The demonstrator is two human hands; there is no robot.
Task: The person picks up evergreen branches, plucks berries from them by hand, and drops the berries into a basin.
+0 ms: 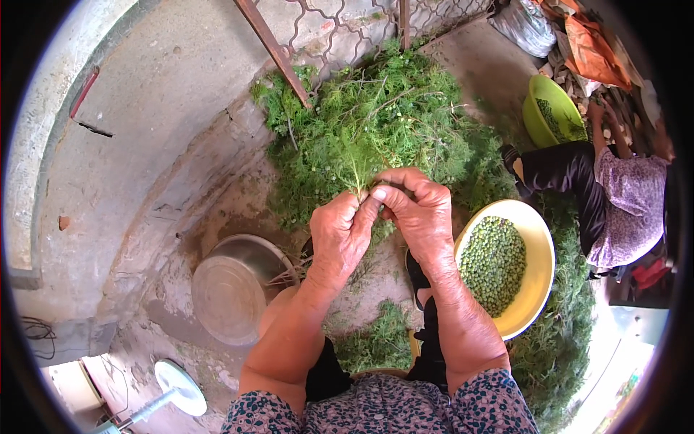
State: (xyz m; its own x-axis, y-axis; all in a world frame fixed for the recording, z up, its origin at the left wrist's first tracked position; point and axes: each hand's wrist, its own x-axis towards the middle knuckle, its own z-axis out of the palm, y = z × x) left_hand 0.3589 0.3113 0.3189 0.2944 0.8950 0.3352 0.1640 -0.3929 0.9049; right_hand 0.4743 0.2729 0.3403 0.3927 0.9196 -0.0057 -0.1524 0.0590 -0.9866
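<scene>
My left hand (343, 226) pinches a thin green feathery sprig (354, 165) by its stem, and its fronds stick up from between the fingers. Thumb and fingers of my right hand (421, 211) are pressed together right beside it, tips touching the left fingertips; whatever lies in that pinch is hidden. Both hands are held over the near edge of a large heap of cut leafy branches (397, 108). Just right of my right forearm stands a yellow basin (538, 271), partly filled with small round green berries (494, 266).
A metal pot (230, 289) lies left of my left arm, near a concrete wall (144, 123). At far right a person (627, 195) sits by a lime-green basin (536, 108) holding berries. A metal lattice (340, 29) borders the heap. A white fan-like object (181, 387) stands lower left.
</scene>
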